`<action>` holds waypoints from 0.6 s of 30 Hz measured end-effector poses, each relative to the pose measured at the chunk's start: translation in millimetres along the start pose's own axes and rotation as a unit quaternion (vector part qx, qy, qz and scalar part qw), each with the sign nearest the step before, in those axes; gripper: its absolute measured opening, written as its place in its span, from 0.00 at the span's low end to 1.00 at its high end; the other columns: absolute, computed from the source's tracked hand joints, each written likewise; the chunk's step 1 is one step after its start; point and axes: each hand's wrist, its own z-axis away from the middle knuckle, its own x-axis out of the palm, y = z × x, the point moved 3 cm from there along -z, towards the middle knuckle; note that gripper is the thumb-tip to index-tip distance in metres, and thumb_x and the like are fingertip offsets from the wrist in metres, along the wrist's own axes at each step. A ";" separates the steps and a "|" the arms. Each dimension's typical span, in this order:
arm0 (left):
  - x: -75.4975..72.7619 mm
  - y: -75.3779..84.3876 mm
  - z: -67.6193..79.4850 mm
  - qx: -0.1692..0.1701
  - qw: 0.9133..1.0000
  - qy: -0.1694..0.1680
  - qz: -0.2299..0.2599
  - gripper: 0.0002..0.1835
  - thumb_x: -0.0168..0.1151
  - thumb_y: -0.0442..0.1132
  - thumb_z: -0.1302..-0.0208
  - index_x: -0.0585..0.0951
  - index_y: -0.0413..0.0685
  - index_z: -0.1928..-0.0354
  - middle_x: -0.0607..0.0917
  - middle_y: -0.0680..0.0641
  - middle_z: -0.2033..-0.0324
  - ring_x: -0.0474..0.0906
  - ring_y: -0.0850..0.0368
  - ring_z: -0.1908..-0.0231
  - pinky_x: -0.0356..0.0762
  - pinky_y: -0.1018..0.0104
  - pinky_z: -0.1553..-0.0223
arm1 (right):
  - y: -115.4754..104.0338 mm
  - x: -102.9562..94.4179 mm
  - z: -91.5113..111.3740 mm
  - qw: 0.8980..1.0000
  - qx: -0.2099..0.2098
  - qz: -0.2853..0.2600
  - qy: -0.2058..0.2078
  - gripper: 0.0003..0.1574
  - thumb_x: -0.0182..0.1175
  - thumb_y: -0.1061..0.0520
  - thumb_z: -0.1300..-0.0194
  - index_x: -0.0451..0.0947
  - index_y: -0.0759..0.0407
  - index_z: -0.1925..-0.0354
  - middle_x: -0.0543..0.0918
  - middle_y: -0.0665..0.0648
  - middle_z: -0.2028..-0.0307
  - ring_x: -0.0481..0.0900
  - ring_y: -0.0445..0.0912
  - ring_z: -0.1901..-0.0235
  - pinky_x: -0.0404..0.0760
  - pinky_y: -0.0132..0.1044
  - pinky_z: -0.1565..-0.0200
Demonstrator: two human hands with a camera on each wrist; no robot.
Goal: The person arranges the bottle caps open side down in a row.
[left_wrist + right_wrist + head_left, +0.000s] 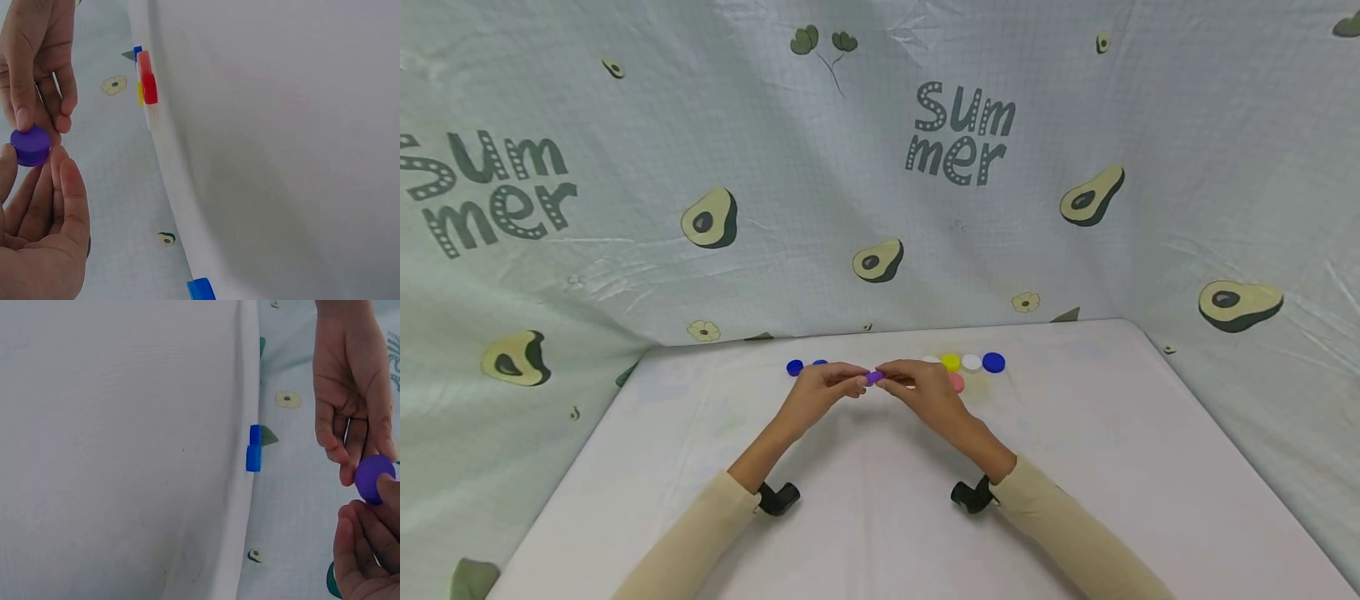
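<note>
Between the fingertips of both hands, above the white table, is a small round purple cap (pixel 874 377). My left hand (pixel 820 393) pinches it from the left, while my right hand (pixel 928 390) pinches it from the right. The left wrist view shows the purple cap (pixel 30 147) with its flat face and ribbed-looking edge, fingers partly covering it. In the right wrist view a thumb lies across the face of the purple cap (pixel 374 478). Whether it is one cap or two pressed together, I cannot tell.
Blue caps (pixel 794 367) lie behind the left hand. Behind the right hand are a yellow cap (pixel 951 362), a white cap (pixel 972 362), a larger blue cap (pixel 994 362) and a pink cap (pixel 956 382). A red cap (pixel 149 89) shows there too. A printed cloth (pixel 805 275) hangs behind the table (pixel 1075 500).
</note>
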 end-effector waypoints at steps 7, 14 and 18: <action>8.6 3.0 -6.7 0.036 0.999 0.006 -0.016 0.15 0.64 0.42 0.28 0.85 0.42 0.46 0.90 0.45 0.55 0.86 0.41 0.54 0.85 0.57 0.50 | 4.8 -11.5 4.2 0.999 -0.022 0.003 0.029 0.11 0.70 0.56 0.35 0.88 0.55 0.54 0.90 0.49 0.59 0.88 0.41 0.60 0.86 0.31 0.56; 22.7 15.9 -8.5 0.129 0.987 0.019 -0.089 0.17 0.67 0.37 0.32 0.83 0.45 0.42 0.88 0.48 0.52 0.86 0.53 0.55 0.85 0.60 0.51 | 10.4 -18.7 8.8 0.999 0.012 -0.005 0.044 0.13 0.67 0.55 0.32 0.86 0.57 0.51 0.90 0.52 0.59 0.89 0.42 0.61 0.87 0.33 0.56; 32.5 18.5 -12.8 0.174 0.978 0.021 -0.116 0.21 0.70 0.32 0.36 0.82 0.43 0.40 0.87 0.46 0.49 0.85 0.48 0.56 0.86 0.58 0.55 | 15.5 -25.5 10.7 0.996 0.059 -0.051 0.046 0.14 0.66 0.53 0.30 0.85 0.58 0.50 0.90 0.54 0.61 0.89 0.45 0.63 0.87 0.36 0.56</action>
